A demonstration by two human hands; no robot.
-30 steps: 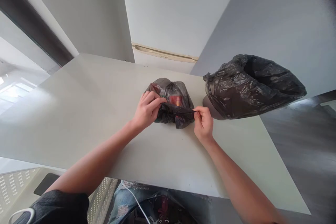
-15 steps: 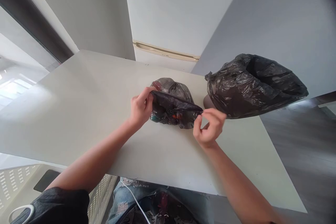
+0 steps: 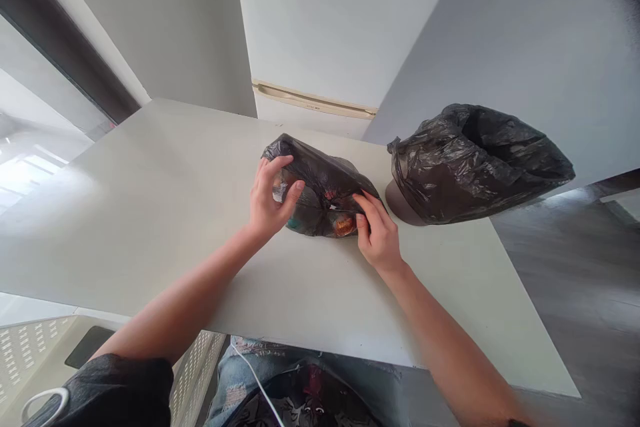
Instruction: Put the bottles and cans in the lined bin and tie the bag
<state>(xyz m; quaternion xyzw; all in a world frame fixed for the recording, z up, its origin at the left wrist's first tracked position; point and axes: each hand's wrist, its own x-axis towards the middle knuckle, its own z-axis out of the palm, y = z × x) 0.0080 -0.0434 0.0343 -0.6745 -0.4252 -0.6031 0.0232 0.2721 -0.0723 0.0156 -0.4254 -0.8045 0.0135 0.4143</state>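
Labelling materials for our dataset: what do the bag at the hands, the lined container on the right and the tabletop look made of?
Bag: thin, glossy black plastic film; it creases and is see-through.
Liner: similar film, wrinkled with bright glints.
Container: probably plastic, smooth and matte brownish; little shows bare, so unsure.
Tabletop: pale, satin, perhaps laminate; soft sheen, no visible grain.

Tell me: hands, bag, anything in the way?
Left fingers spread at filled black bag. Right fingers on its right side. Contents showing through. Bagged brown container to the right, seemingly not blocking.
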